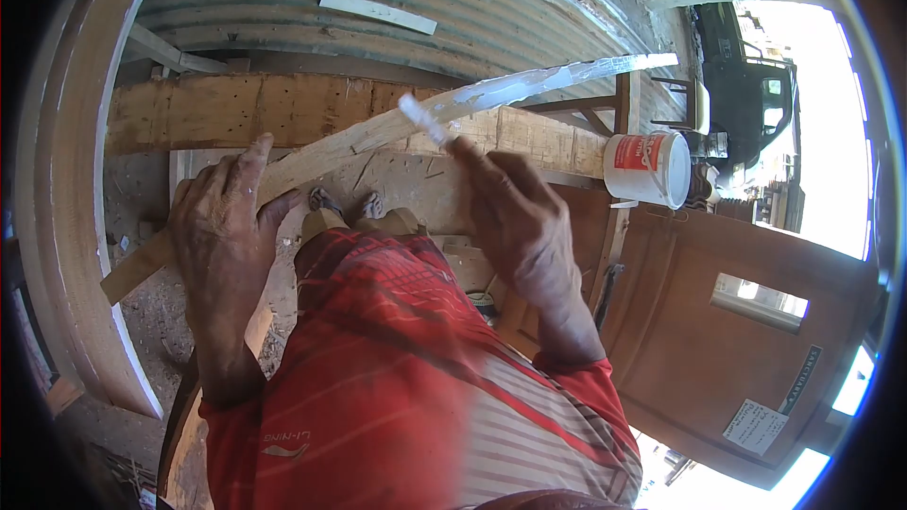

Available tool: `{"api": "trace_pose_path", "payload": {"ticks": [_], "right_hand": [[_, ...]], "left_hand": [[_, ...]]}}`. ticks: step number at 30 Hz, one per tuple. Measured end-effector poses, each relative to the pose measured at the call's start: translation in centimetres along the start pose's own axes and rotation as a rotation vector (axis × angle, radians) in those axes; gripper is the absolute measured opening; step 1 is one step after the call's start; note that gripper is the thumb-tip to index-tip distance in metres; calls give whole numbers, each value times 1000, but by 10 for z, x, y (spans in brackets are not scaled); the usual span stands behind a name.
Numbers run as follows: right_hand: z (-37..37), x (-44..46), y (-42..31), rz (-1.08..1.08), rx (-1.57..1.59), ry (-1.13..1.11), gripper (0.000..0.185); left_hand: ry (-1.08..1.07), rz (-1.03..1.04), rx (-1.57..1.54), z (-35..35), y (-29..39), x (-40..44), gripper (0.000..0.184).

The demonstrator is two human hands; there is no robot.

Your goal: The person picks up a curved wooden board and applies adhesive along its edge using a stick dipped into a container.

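A long wooden strip [331, 153] slants across the view, its right part coated in wet-looking white. My left hand [222, 217] rests on the bare left part of this strip, fingers bent over it and the thumb apart. In my right hand [515, 212], somewhat blurred, is a small white-tipped tool [425, 121], pinched between thumb and fingers. The tool's tip lies at or just above the strip's near edge, where the white coating begins; contact is hard to tell. To the right stands a white bucket [667, 168] with a red label.
Thick timber beams [236, 111] run beneath the strip. Corrugated sheeting [302, 14] with loose white pieces lies beyond. A large wooden frame [71, 179] borders the left. A brown door panel [699, 302] is at the right, a vehicle [746, 104] behind the bucket.
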State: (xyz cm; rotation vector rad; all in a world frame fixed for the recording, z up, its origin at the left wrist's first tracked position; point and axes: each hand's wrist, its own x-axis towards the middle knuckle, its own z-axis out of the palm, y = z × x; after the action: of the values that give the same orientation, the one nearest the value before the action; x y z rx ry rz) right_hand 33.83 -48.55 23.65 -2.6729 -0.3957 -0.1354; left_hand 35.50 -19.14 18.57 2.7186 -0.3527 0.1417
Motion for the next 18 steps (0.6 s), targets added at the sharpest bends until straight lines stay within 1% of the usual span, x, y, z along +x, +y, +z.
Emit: {"api": "trace_pose_path", "payload": {"ticks": [2,4,6,7,8,11,13,15,17,18], "right_hand": [[-9,1,15,27,-70,16,49],[-12,-3,46,60,-120,28,50],[-13,-7,97,23,-212,202,52],[-23,-5,107,164,-261,188,50],[-38,1,109,267,-339,144,45],[-53,5,146,280,-314,305,40],[-49,8,160,264,-302,272,40],[-43,4,159,262,-265,208,40],[-31,3,126,259,-206,108,41],[-29,0,104,167,-123,100,42]], "left_hand": [[26,16,1,1,1,-1,62],[5,7,0,-1,2,0,61],[10,4,5,0,2,0,61],[26,11,12,1,1,0,60],[40,20,17,2,1,-1,60],[45,3,31,-2,6,1,60],[2,-40,11,-2,5,2,60],[-26,-66,7,-3,5,3,61],[-32,-85,15,-4,7,4,61],[-42,-105,31,-5,9,5,61]]}}
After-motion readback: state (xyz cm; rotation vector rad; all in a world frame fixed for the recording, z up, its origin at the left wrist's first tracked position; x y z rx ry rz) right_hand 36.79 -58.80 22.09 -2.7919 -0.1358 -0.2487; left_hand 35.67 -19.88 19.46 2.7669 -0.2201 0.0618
